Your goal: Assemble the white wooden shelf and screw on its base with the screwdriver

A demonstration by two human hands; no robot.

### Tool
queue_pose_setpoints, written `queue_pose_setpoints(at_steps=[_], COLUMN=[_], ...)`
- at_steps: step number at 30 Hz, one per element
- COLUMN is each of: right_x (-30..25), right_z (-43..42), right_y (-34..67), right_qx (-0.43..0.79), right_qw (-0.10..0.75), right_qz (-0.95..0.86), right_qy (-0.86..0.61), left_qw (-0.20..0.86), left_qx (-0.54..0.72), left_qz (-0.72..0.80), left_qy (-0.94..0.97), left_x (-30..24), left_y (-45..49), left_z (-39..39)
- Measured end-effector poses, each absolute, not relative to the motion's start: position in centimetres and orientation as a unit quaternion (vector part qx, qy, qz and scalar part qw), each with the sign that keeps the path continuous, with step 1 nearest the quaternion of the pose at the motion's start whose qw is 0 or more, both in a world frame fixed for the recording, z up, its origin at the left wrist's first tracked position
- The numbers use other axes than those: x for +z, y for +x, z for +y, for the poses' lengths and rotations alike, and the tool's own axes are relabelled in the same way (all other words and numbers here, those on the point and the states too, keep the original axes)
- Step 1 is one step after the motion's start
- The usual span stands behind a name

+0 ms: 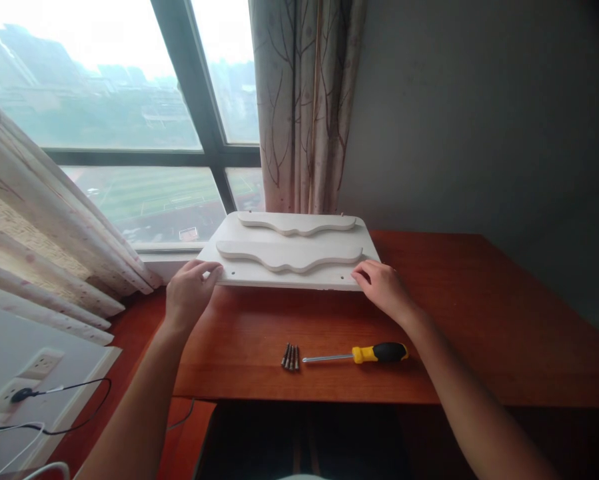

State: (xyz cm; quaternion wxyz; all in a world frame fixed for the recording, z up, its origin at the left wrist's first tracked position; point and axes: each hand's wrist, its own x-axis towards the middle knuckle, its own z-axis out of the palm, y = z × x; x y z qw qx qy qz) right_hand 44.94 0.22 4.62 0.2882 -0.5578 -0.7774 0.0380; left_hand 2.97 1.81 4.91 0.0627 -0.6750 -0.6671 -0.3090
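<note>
Cannot tell any brand on the yellow and black screwdriver (356,354); too small to read. Of the white board (289,280), can see a smooth, plain finish, rounded far corners and a straight near edge. Set across the far part of the reddish-brown tabletop (479,320), beside the window (129,153) and near the patterned curtain (299,100). Carries two white strips (292,255) laid flat on its face, roughly parallel, one behind the other, each with tapering ends and a wavy near edge swelling out toward the middle. Shows also a pair of dark holes (233,273) close to the near edge, one toward each end, and small protrusions (342,214) at the far edge, too small to identify. Gripped at its near left corner by the left hand (188,293) and at its near right corner by the right hand (384,288), with both clamped on the board and well apart from each other. Cannot tell whether resting fully on the tabletop or slightly raised at the near side, with a dark shadow under that edge. Nearer, between the forearms (146,380), can find four brown screws (290,357) bunched side by side on the tabletop, with the screwdriver lying just to their right, tip pointed left toward them. At lower left, can spot wall sockets (44,364) with a black plug (22,395) in one.
</note>
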Motion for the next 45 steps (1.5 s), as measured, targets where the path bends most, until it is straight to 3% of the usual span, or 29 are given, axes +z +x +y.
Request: queue_pose_setpoints(at_steps=[10,25,45], right_x=[3.9,4.1,4.3], right_z=[-3.7,-10.2,-10.9], right_y=[49.3,50.6,50.9], right_qx=[0.043,0.077,0.069], right_qw=[0.327,0.317,0.296], right_qz=[-0.757,-0.749,-0.758], right_qy=[-0.564,-0.577,-0.577], left_qw=[0.071,0.05,0.06], left_qx=[-0.319,-0.34,-0.327], left_qz=[-0.64,-0.627,-0.626], left_qy=[-0.695,-0.7,-0.706], left_x=[3.9,4.1,3.9], left_y=[7.0,7.8,7.9], left_z=[-2.6,-9.0,-9.9])
